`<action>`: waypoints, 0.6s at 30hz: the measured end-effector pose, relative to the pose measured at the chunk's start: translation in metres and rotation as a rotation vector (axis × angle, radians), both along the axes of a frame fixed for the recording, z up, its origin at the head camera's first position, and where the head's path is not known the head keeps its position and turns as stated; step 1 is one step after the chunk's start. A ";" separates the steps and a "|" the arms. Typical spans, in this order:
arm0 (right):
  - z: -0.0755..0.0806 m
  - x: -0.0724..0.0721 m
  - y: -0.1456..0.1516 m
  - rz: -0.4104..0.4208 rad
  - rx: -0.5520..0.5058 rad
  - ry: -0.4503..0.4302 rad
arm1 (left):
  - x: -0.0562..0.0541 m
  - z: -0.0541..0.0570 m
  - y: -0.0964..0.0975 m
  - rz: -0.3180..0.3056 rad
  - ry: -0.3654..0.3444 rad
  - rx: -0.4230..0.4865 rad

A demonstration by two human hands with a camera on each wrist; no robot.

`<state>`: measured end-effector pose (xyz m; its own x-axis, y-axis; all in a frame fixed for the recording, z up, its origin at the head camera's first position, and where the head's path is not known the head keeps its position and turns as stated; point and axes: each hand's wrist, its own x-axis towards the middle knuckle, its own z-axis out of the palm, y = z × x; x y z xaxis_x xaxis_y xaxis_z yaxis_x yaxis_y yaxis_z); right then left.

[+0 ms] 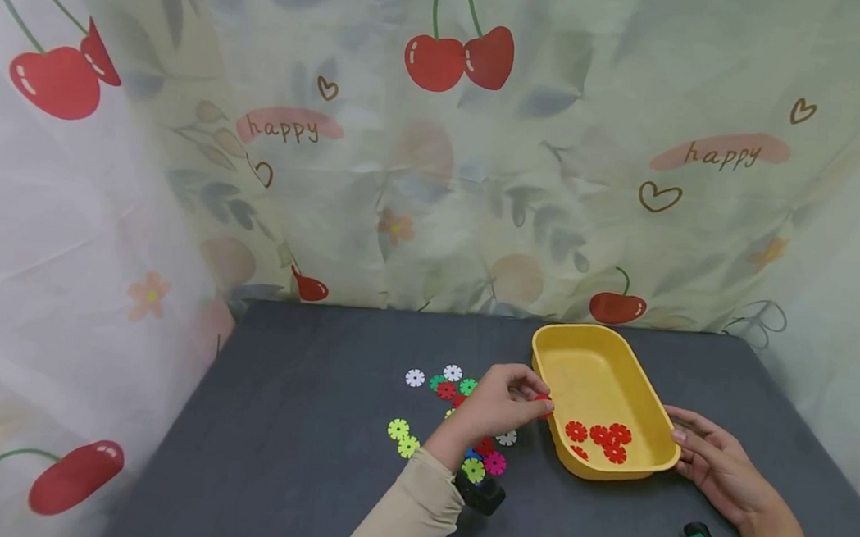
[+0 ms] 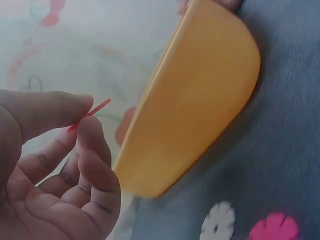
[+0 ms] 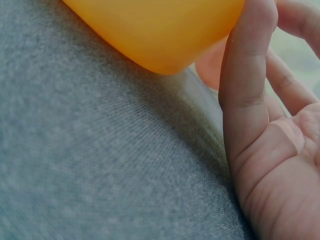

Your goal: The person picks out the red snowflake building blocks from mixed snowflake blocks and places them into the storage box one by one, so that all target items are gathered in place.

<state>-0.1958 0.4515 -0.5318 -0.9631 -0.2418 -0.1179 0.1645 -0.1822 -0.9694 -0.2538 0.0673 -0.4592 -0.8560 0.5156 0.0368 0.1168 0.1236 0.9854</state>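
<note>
My left hand (image 1: 492, 400) is over the left rim of a yellow plastic tray (image 1: 595, 357). It pinches a red snowflake disc (image 2: 102, 105) between thumb and forefinger, seen edge-on in the left wrist view. Several red snowflake discs (image 1: 600, 435) lie inside the tray, at its near end. At the tray's right near corner, my right hand (image 1: 721, 463) rests its thumb and extended fingers against the outside of the wall and rim. The right wrist view shows a straight finger (image 3: 245, 85) along the tray's side.
Left of the tray, mixed snowflake discs lie on the dark grey table (image 1: 302, 425), partly hidden by my left forearm. Among them are a white disc (image 1: 415, 378), a yellow-green disc (image 1: 398, 429) and a pink disc (image 1: 495, 463). A patterned curtain (image 1: 450, 179) hangs behind the table.
</note>
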 end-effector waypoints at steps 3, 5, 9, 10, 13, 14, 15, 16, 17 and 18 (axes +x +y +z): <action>0.001 0.000 0.000 -0.006 0.009 -0.001 | 0.004 0.002 0.008 -0.020 -0.016 0.003; 0.000 0.000 0.000 -0.004 0.007 -0.001 | 0.006 0.004 0.012 -0.029 -0.017 -0.005; -0.001 0.001 0.000 0.007 -0.001 0.003 | 0.010 0.003 0.020 -0.036 -0.002 -0.021; -0.001 0.001 0.000 0.010 -0.004 0.002 | 0.011 0.003 0.021 -0.038 0.000 -0.019; -0.001 0.002 -0.001 0.009 -0.004 -0.001 | 0.014 0.001 0.024 -0.041 0.010 -0.014; 0.000 0.002 -0.001 0.006 -0.001 -0.003 | 0.015 0.001 0.025 -0.044 0.015 -0.015; 0.000 0.002 -0.001 0.001 0.003 -0.004 | 0.015 0.002 0.025 -0.046 0.019 -0.016; 0.001 0.002 -0.002 -0.003 0.006 -0.004 | 0.016 0.002 0.026 -0.044 0.021 -0.018; 0.001 0.002 -0.002 -0.008 0.011 -0.004 | 0.017 0.003 0.027 -0.042 0.022 -0.023; 0.001 0.002 -0.002 -0.013 0.014 -0.004 | 0.017 0.004 0.027 -0.039 0.022 -0.030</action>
